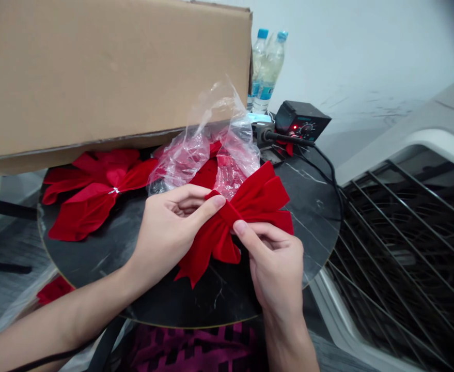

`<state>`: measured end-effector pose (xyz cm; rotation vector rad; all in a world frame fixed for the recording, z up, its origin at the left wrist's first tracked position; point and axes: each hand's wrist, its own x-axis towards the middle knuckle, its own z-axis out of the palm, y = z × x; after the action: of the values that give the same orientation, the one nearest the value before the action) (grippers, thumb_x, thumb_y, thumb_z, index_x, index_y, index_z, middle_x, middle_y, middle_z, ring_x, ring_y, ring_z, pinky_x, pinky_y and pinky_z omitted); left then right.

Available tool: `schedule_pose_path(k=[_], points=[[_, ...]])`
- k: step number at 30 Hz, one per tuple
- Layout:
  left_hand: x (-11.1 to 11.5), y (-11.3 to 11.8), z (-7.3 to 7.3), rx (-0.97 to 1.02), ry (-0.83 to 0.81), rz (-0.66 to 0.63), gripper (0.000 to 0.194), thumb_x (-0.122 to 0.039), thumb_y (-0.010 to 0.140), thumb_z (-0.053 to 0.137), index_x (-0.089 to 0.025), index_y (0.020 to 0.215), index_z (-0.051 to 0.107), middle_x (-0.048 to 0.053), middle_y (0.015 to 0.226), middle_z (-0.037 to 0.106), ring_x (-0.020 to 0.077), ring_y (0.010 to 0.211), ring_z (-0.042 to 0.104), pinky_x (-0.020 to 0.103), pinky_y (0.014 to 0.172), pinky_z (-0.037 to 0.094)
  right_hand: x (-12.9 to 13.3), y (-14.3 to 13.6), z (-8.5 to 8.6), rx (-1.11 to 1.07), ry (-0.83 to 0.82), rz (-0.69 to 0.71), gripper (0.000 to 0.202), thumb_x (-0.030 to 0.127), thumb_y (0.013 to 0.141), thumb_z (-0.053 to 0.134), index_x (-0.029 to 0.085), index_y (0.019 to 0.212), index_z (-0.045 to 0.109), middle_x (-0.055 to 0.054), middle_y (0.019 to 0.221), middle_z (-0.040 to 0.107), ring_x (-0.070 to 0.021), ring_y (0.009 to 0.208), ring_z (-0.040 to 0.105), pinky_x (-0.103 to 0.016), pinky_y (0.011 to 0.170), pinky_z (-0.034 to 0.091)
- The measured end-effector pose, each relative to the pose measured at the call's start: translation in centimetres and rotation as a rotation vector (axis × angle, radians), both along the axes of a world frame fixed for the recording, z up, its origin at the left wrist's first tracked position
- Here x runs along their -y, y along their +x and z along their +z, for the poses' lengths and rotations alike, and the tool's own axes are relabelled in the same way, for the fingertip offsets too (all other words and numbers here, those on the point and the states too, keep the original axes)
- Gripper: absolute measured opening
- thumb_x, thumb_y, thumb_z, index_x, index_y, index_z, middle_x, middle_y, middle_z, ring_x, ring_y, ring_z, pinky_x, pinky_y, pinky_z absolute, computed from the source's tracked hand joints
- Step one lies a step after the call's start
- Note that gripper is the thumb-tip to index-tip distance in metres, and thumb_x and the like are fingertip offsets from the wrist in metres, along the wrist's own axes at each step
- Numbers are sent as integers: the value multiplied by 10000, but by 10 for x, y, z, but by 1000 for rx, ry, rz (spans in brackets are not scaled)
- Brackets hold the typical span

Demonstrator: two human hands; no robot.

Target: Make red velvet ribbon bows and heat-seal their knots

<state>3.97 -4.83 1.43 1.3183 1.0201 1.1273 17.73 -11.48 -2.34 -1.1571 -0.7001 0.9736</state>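
Note:
A red velvet bow [257, 194] is held just above the round black table [165, 294], its loops and tails fanned to both sides. My left hand [176, 222] pinches one end of the strip across the bow's middle between thumb and fingers. The other end of that strip is pinched by my right hand [271, 253], with the thumb on top. Left of my hands lies another red bow [103, 188], gathered with a white tie at its centre. Behind the held bow sits a clear plastic bag [219, 139] with red fabric in it.
A large cardboard box [110, 77] stands at the back left. Two bottles with blue caps [267, 72] and a black control box [302, 124] with a lit red lamp and cables are at the back right. A caged fan-like unit [408, 243] stands to the right.

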Motion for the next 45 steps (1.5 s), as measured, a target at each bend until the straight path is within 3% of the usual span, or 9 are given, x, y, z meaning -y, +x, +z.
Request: schedule_pose_path(k=[13,20,29,33,40,45], points=[[-9,-2,3,231,-348,-131,171,-219,740,913,-172,856,796,11,794,808,122,688,739,149,650,580,-2,-5,-4,-100,9,-3,133,290,742,937,253,754,809,12,750,793,-98,659,714,-168,644,576],[-1,3,7,9,58,58,113,-241,798,871,-189,848,784,-23,802,798,100,738,744,112,665,553,0,-4,-2,-93,-2,9,146,288,718,951,241,764,821,-6,775,806,-132,664,735,-206,629,597],[1,3,7,27,19,51,118,-265,819,858,-190,863,778,-20,813,806,108,745,755,117,652,558,-1,-3,-1,-118,-12,40,135,292,722,950,251,751,824,10,754,803,-113,673,740,-180,685,604],[-2,0,4,139,-109,-35,128,-203,784,882,-194,871,789,-22,798,807,101,702,743,125,651,565,-2,-2,-1,-135,-18,34,154,305,714,953,240,717,813,5,733,796,-99,646,717,-169,663,587],[-21,-7,-1,367,-595,-292,217,-143,746,902,-150,867,722,26,814,801,119,709,752,178,693,605,-1,-1,-2,-108,-18,60,138,283,710,954,258,725,820,5,749,803,-102,649,722,-166,655,588],[-25,-11,0,423,-546,-451,300,-129,764,890,-179,840,603,-28,696,724,68,572,661,122,568,516,0,4,1,-35,74,87,133,230,738,932,297,728,817,39,742,800,-108,651,737,-170,657,605]])
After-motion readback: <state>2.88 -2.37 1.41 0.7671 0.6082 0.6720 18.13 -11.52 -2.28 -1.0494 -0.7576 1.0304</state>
